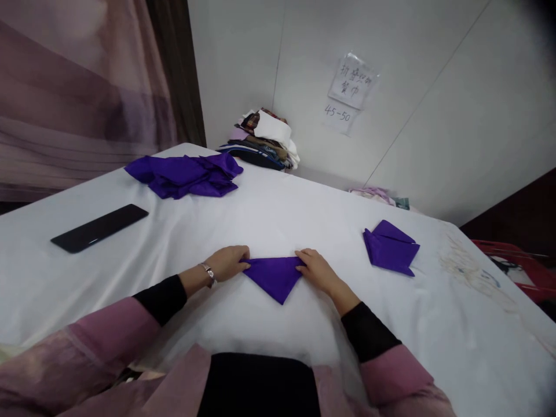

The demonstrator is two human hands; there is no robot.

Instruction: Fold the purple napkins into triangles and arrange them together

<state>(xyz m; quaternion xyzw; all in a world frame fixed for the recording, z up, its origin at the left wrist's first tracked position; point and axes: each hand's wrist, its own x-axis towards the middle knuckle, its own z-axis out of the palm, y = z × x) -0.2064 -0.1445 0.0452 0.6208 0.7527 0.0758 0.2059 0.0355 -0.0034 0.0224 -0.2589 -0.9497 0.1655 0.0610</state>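
A purple cloth napkin (pixel 274 277), folded into a triangle, lies in front of me with its point toward my body. My left hand (pixel 229 262) pinches its left corner between thumb and fingers. At the right corner, my right hand (pixel 316 269) grips the napkin in the same way. The long folded edge runs straight between both hands, on the far side. Off to the right sits another purple napkin (pixel 392 248), folded into a compact pointed shape and touched by neither hand.
A loose heap of purple napkins (pixel 186 175) lies at the back left. Nearer on the left is a flat black slab (pixel 101 227). Folded clothes (pixel 263 139) are stacked by the wall behind the white-covered table (pixel 299 214). Several pale strings (pixel 471 272) lie at the right.
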